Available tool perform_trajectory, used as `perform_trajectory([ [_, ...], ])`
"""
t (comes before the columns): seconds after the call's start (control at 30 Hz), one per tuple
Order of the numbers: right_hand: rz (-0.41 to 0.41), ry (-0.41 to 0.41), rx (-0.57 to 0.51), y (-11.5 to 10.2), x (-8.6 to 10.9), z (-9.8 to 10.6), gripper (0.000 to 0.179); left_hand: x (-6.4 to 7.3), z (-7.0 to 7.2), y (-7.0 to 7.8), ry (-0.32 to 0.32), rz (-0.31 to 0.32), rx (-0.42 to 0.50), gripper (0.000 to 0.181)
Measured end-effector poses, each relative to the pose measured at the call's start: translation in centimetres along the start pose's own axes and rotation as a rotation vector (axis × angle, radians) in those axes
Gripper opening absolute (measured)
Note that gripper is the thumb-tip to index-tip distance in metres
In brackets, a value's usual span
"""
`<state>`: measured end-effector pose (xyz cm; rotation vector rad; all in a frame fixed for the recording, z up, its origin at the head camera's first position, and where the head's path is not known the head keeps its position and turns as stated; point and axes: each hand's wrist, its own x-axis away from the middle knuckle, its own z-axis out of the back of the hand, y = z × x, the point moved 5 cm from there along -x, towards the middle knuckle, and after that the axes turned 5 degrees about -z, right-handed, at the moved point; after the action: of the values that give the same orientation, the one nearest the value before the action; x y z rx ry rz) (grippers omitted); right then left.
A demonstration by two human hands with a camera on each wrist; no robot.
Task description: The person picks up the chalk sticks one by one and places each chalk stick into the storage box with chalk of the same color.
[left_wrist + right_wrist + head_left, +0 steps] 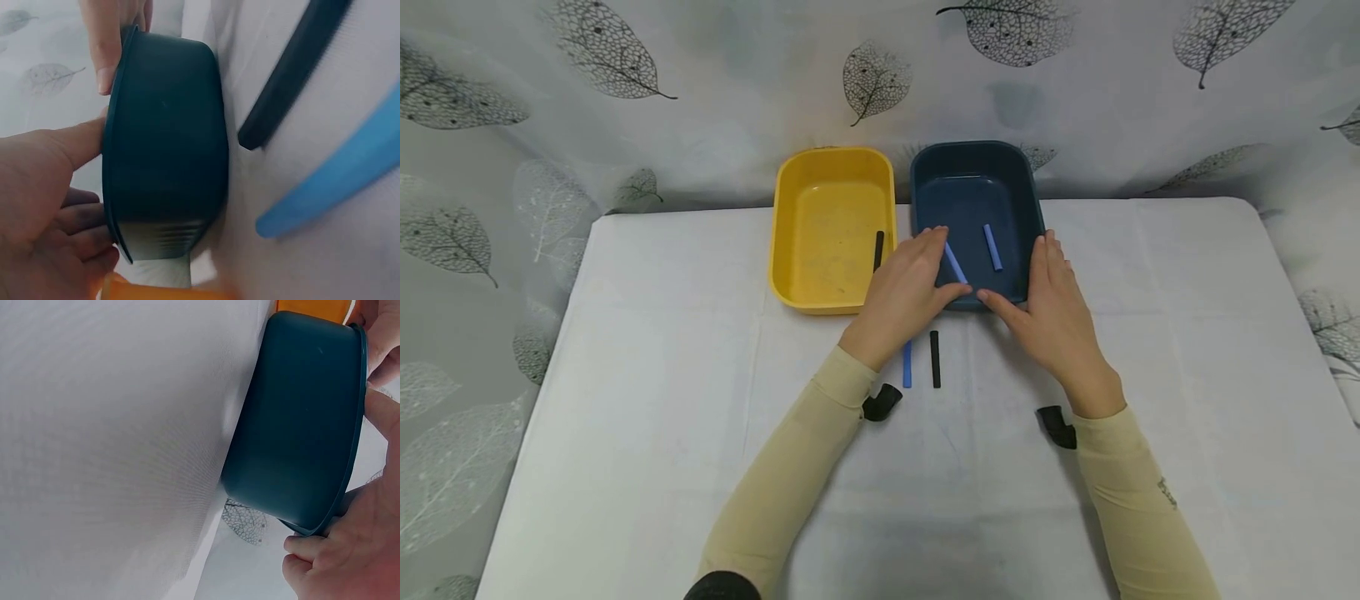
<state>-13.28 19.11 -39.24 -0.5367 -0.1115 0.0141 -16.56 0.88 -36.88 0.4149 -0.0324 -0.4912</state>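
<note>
A dark blue plastic bin (973, 158) stands at the back of the table with two short blue sticks inside, one of them a slim blue stick (992, 247). My left hand (904, 287) holds its near left corner, thumb on the near rim and fingers along the left side. At the opposite near corner my right hand (1051, 317) grips the rim, its thumb close to the left one. In the right wrist view, fingers (306, 549) curl at the bin's outer corner. The yellow bin (790, 242), holding a black stick (878, 248), sits just left of my left hand.
On the white table (655, 375), in front of the dark blue bin, lie another blue stick (907, 365) and a black stick (936, 360), side by side. A leaf-patterned curtain (737, 92) hangs right behind the table's far edge. Both wrists carry black cameras.
</note>
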Motion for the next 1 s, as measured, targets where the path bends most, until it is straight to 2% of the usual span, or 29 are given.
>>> perform_trajectory([
  [0.3, 0.003, -0.001, -0.005, -0.1, -0.1, -0.1, 0.109, -0.5, 0.1, 0.4, -0.005, 0.010, -0.039, 0.082],
  [0.53, 0.003, -0.002, -0.019, 0.0, 0.0, -0.1, 0.108, -0.7, 0.0, 0.3, 0.003, 0.043, 0.003, 0.086],
  [0.63, 0.004, -0.001, -0.017, 0.1, 0.0, 0.0, 0.108, -0.6, 0.0, 0.3, 0.026, 0.047, 0.024, 0.087],
  [0.87, 0.010, 0.006, -0.010, 0.1, 0.0, 0.1, 0.108, 0.6, 0.2, 0.3, 0.135, 0.034, 0.034, 0.086],
  [1.0, 0.008, 0.008, -0.009, 0.2, 0.0, 0.1, 0.108, 1.3, 0.4, 0.5, 0.146, 0.011, 0.026, 0.085],
])
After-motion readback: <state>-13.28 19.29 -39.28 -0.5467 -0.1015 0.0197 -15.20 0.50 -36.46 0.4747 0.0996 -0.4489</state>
